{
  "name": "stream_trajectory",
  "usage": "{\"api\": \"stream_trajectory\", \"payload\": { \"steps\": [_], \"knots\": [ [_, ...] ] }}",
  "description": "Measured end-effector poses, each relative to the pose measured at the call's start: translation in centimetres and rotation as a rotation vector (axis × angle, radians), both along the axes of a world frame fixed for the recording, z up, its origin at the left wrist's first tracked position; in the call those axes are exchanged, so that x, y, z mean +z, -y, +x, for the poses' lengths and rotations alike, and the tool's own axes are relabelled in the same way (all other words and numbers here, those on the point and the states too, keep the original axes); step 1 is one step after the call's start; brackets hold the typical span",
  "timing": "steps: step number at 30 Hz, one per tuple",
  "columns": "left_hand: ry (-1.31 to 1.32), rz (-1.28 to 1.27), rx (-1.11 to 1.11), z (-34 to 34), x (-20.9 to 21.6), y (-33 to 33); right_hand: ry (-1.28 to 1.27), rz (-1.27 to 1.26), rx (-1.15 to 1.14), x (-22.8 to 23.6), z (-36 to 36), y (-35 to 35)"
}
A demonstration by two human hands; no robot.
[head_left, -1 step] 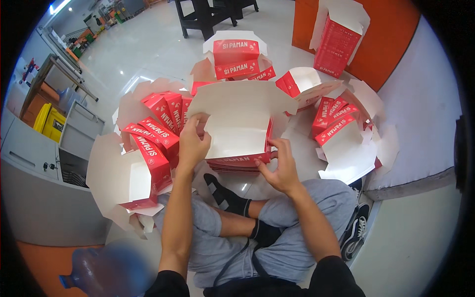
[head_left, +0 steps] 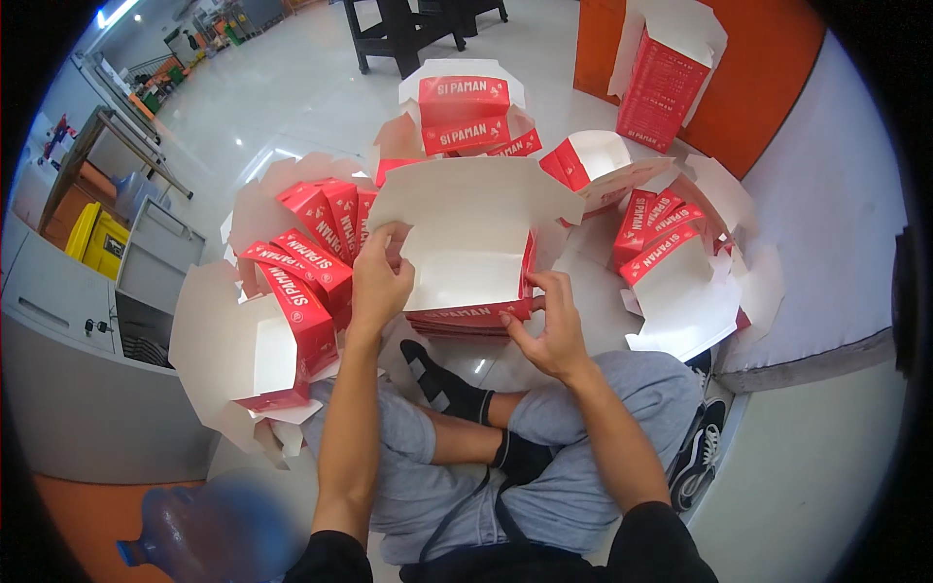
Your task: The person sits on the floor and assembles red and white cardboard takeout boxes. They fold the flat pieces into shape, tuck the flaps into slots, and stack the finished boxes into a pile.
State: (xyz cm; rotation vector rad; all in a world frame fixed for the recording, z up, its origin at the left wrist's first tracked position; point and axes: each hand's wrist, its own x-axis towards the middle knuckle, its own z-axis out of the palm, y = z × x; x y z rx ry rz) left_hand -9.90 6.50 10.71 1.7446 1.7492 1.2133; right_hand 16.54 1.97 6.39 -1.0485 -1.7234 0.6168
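In front of my crossed legs, a red and white paper food box (head_left: 465, 267) has its white inside facing up and its large lid flap raised at the far side. My left hand (head_left: 381, 282) grips its left side, thumb and fingers closed on the card. At the right front corner, my right hand (head_left: 549, 325) pinches the red wall between thumb and fingers. Beneath this box sits a stack of red card (head_left: 455, 331). Its folded layers show only at the front edge.
Folded boxes with open lids lie in piles at left (head_left: 311, 267), far middle (head_left: 465, 107) and right (head_left: 666, 233). A tall nested stack of red boxes (head_left: 663, 92) leans by an orange panel (head_left: 753, 78). A blue water jug (head_left: 209, 530) lies near left; grey cabinet (head_left: 87, 389) beyond.
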Motion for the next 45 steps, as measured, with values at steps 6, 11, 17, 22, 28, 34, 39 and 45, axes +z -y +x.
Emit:
{"api": "stream_trajectory", "payload": {
  "steps": [6, 11, 17, 22, 28, 34, 39, 45],
  "knots": [
    [-0.163, -0.023, 0.134, -0.5, -0.3, 0.3, 0.106, -0.019, 0.013, -0.1, 0.0, 0.0],
    [-0.661, 0.253, 0.343, 1.9, 1.4, 3.5, 0.115, -0.079, 0.094, -0.4, 1.1, -0.6],
    [-0.105, -0.013, -0.649, 7.9, 4.1, 5.0, -0.049, -0.111, 0.195, -1.1, 1.1, -1.6],
    [-0.345, -0.117, -0.571, 8.1, 3.0, 3.3, -0.116, 0.007, 0.056, -3.7, -0.1, -3.3],
    [-0.542, -0.103, -0.499, 7.6, 2.5, 3.3, -0.219, -0.158, -0.026, -4.5, -1.9, -6.9],
    [-0.711, -0.054, -0.475, 7.8, 0.7, 3.9, -0.334, -0.375, 0.025, -5.9, -1.3, -5.6],
    [-0.816, -0.048, -0.534, 7.6, 0.7, 5.4, -0.361, -0.583, 0.019, -3.4, -1.9, -2.6],
    [-0.885, -0.181, -0.674, 7.2, 1.3, 6.2, -0.219, -0.458, -0.025, -3.6, -1.4, -0.8]
  ]
}}
